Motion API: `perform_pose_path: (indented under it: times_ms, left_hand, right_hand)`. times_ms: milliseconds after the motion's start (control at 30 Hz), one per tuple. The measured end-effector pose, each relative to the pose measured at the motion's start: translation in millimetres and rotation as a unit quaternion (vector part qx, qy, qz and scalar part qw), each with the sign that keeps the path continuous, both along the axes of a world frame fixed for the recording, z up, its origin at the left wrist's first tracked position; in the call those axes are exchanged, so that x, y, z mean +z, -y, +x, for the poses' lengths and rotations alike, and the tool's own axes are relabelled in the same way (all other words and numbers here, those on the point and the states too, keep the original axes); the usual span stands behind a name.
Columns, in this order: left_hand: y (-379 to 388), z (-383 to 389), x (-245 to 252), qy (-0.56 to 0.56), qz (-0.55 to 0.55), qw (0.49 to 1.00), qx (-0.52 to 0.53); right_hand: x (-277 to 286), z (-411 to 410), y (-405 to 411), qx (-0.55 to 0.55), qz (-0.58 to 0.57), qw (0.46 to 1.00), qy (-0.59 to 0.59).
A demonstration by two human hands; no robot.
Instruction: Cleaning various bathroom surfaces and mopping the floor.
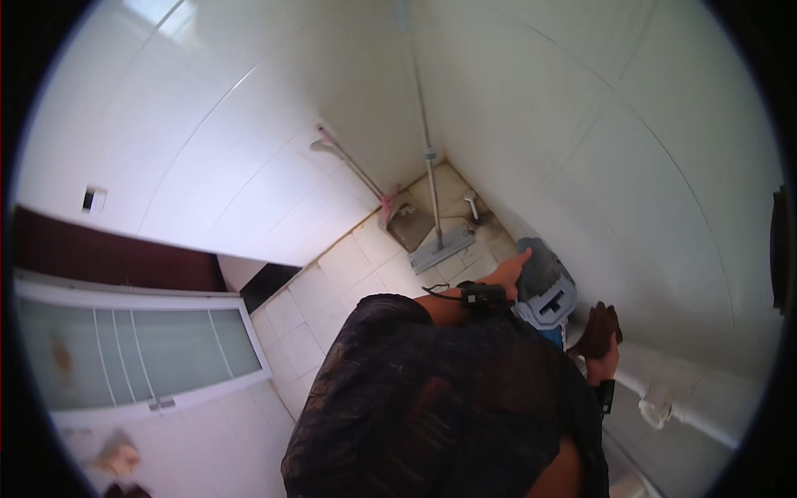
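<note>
Low by the right wall stands a grey and blue plastic mop bucket [551, 305], with a dark grey flat piece, perhaps a mop pad or lid, [537, 267] at its far end. My left hand [518, 271] reaches to the near side of that grey piece, touching or gripping it; its fingers are partly hidden. To the right of the bucket, my right hand [604, 364] holds a dark brown cloth [599, 330], apart from the bucket.
A flat mop [442, 249] leans in the corner, beside a long-handled dustpan [408, 227] and a small white-and-black brush-like tool [473, 208]. White pipes [657, 408] run low at the right. A glass-panelled door [143, 348] is at the left.
</note>
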State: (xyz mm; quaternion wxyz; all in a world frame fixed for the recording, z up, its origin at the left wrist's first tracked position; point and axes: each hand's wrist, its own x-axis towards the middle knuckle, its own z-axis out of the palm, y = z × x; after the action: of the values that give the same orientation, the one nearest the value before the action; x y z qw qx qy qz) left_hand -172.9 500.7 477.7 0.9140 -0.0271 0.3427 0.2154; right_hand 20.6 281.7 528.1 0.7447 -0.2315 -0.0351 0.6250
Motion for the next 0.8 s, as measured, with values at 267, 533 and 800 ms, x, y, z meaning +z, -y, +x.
perform_pose_path:
  times_ms: [267, 533, 800]
  left_hand:
    - [27.4, -28.3, 23.1, -0.009, 0.008, 1.000, 0.016]
    - [52.6, -43.4, 33.9, -0.033, -0.013, 0.997, 0.064]
    - [58.6, -45.6, 15.8, -0.066, -0.009, 0.994, 0.092]
  right_hand:
    - [-19.7, 46.2, -8.6, 0.089, -0.184, 0.958, 0.200]
    - [-19.6, 31.1, -31.9, 0.075, -0.273, 0.927, 0.245]
    - [-66.9, 60.0, -11.6, 0.074, -0.205, 0.940, 0.262]
